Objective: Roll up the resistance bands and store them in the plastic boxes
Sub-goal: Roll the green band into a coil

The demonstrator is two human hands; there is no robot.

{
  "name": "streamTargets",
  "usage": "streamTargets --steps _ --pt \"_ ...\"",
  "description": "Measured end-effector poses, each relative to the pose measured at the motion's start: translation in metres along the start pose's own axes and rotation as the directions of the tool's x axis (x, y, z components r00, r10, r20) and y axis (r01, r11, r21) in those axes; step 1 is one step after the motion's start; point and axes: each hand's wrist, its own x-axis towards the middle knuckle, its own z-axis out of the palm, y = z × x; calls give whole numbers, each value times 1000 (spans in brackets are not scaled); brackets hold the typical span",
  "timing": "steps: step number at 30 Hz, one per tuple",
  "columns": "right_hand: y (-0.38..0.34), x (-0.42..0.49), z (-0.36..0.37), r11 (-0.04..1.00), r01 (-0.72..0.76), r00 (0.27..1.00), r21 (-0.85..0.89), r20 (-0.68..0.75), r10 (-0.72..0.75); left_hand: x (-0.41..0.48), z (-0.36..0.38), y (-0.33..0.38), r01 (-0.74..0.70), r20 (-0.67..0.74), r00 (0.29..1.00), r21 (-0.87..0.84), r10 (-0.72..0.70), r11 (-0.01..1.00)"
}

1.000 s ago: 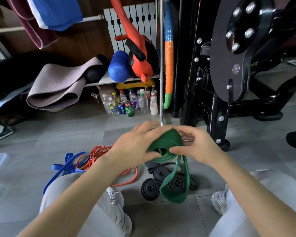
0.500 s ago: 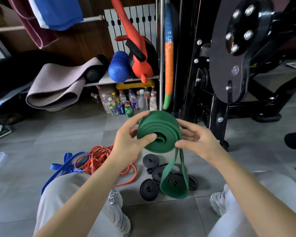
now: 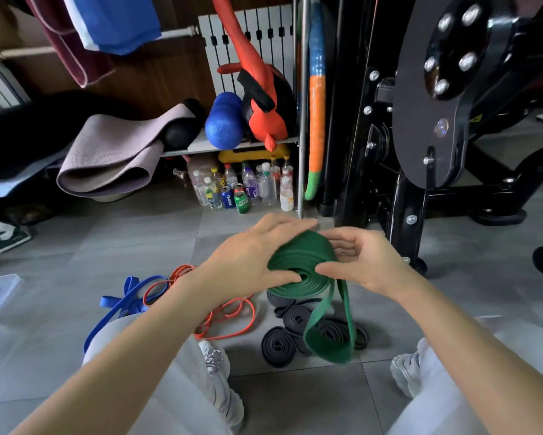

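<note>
**Both hands on the green roll**

Left hand (image 3: 251, 262) clamps the green band (image 3: 301, 265), fingers over the coil, thumb at its core; right hand (image 3: 367, 265) pinches the other side. The roll sits mid-air above the floor, its loose loop dangling over the black rolled bands (image 3: 278, 345).
</note>
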Motion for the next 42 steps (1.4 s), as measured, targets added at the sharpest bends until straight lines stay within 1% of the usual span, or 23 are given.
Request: streamTargets --steps 2,4,6,8,11,13,16,17,19,21,22,23,24,25,26,28,29,30,32,34,36,40,42 --pt "-5 3 2 998 26 998 -57 50 -23 7 -4 1 2 111 994 77 -11 997" --pt "-8 6 2 995 47 997 -92 68 -41 12 -6 1 27 134 991 21 -30 999" --pt "-7 7 1 995 49 997 -91 56 -44 13 -7 1 49 111 993 -80 -39 996" --pt "-6 6 -2 998 36 998 -49 49 -34 12 -4 -1 59 65 997 -168 -49 984" --pt "1 1 -6 999 -12 995 -39 95 16 6 5 -4 108 -14 993 -338 -120 935" --pt "8 -2 -8 999 -48 993 -10 111 49 0 13 -6 123 -85 979 -470 -184 874" --pt "22 -4 -9 992 -67 996 111 72 59 -7 29 -5 73 -209 939 -651 -272 755" --pt "25 -4 -8 984 -63 997 167 58 54 -9 34 -4 45 -242 923 -706 -300 707" --pt "27 -5 -6 958 -55 998 282 50 42 -11 43 3 -18 -282 883 -820 -375 573" --pt "26 -7 -4 927 -51 998 372 44 38 -13 53 12 -52 -255 858 -907 -447 418" --pt "26 -8 -4 923 -42 999 383 30 32 -14 57 16 -53 -228 858 -931 -461 362" --pt "25 -8 -4 926 -30 1000 377 17 25 -16 61 17 -38 -196 866 -943 -461 330" --pt "23 -10 -3 928 -24 1000 372 10 22 -17 62 17 -4 -157 878 -947 -452 322" --pt "22 -10 -3 933 -26 1000 358 7 25 -18 61 15 44 -122 891 -935 -436 352" --pt "21 -12 -3 943 -37 999 332 7 36 -18 57 11 103 -99 904 -894 -416 437" --pt "21 -11 -5 970 -52 999 236 13 51 -15 45 1 230 -78 916 -701 -393 675" --pt "21 -10 -5 982 -59 998 178 26 56 -14 38 -2 265 -68 924 -597 -377 757" --pt "21 -8 -5 989 -72 997 126 42 67 -12 31 -4 278 -45 934 -531 -354 800" --pt "18 -4 -3 995 -89 993 45 78 86 -5 22 -5 300 39 948 -438 -315 847" --pt "13 0 -1 997 -66 992 -46 103 70 0 16 -5 296 102 955 -393 -279 870" --pt "6 3 2 994 -46 992 -95 114 56 3 14 -5 278 88 959 -448 -268 849" --pt "0 6 0 994 -12 993 -112 114 25 -3 19 -4 235 -9 953 -614 -304 754" --pt "3 6 -3 995 -16 990 -94 137 29 -8 25 -5 212 -61 933 -705 -356 677"
